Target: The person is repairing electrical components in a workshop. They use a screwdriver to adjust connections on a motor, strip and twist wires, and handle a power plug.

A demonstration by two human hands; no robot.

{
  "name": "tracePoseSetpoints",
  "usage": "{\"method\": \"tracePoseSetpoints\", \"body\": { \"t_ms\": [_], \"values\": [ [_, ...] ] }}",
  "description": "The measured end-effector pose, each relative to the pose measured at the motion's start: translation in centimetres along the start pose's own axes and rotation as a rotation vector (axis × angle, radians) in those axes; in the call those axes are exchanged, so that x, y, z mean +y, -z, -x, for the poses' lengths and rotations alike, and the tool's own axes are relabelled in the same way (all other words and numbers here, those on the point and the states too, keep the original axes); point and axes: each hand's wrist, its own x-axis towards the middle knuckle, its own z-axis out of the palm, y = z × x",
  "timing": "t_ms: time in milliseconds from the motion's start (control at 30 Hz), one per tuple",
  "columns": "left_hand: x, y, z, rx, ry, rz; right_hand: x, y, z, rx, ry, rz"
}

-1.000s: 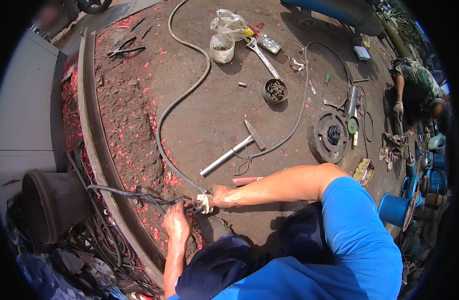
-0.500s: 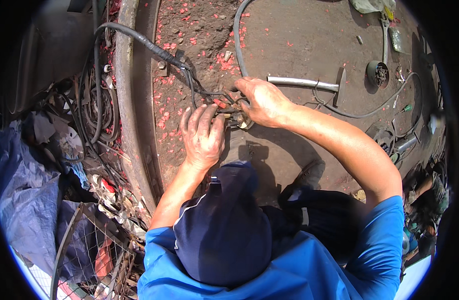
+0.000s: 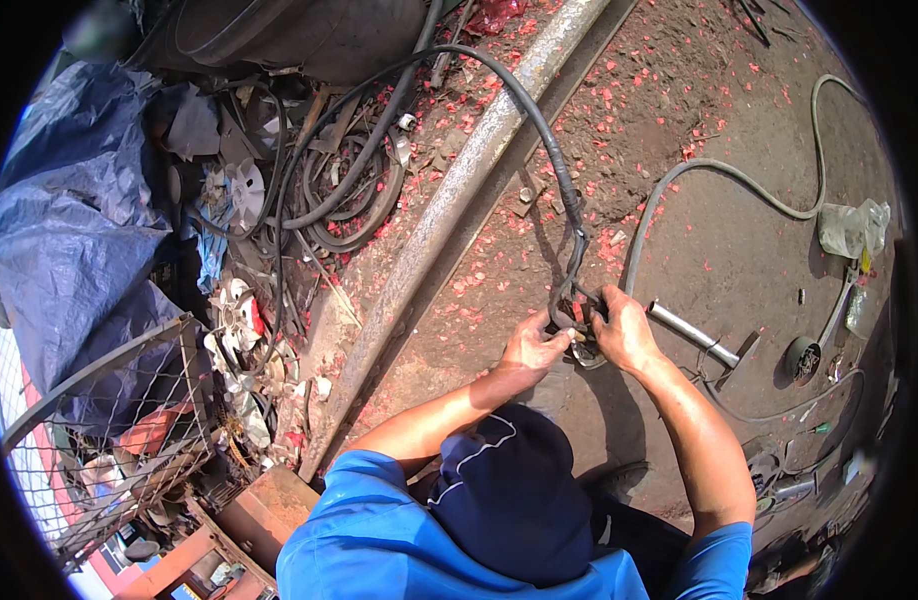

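A thick black cable (image 3: 553, 150) arcs down to my hands, and below a taped stretch it divides into thinner leads. My left hand (image 3: 532, 345) is closed on these leads, thumb toward the right hand. My right hand (image 3: 624, 330) pinches the leads from the other side, close beside the left. Under and between the fingers shows a small pale metal piece (image 3: 585, 352), partly hidden, its kind unclear. Just right of my right hand a hammer (image 3: 691, 333) with a silver tube handle lies on the ground.
A long rusty rail (image 3: 459, 215) slants across the ground to the left. Beyond it lie coiled hoses (image 3: 354, 215), scrap and a blue tarp (image 3: 79, 220). On the right are a grey hose (image 3: 724, 168), a clear plastic bag (image 3: 851, 230), a wrench (image 3: 837, 310) and a round cup (image 3: 803, 356) of small metal parts.
The view has swung, so everything appears turned and shifted right. The left hand, formerly spread flat over the leads, is now closed on them; the leads appear raised between both hands.
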Motion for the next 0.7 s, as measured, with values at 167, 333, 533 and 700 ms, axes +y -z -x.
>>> {"method": "tracePoseSetpoints", "body": {
  "t_ms": [167,333,533,700],
  "values": [
    [-1.9,-0.7,-1.1,0.012,0.049,-0.186,-0.5,1.1,0.4,-0.029,-0.080,-0.035],
    [-1.8,-2.0,-1.2,-0.018,0.023,0.049,-0.1,1.6,-0.1,-0.027,-0.113,-0.104],
    [-2.1,-1.5,-1.4,0.017,0.028,0.053,0.3,0.7,1.0,-0.001,-0.015,-0.199],
    [-1.9,-1.5,-1.2,0.057,0.127,0.056,-0.9,0.4,2.0,-0.044,-0.070,-0.192]
  ]
}}
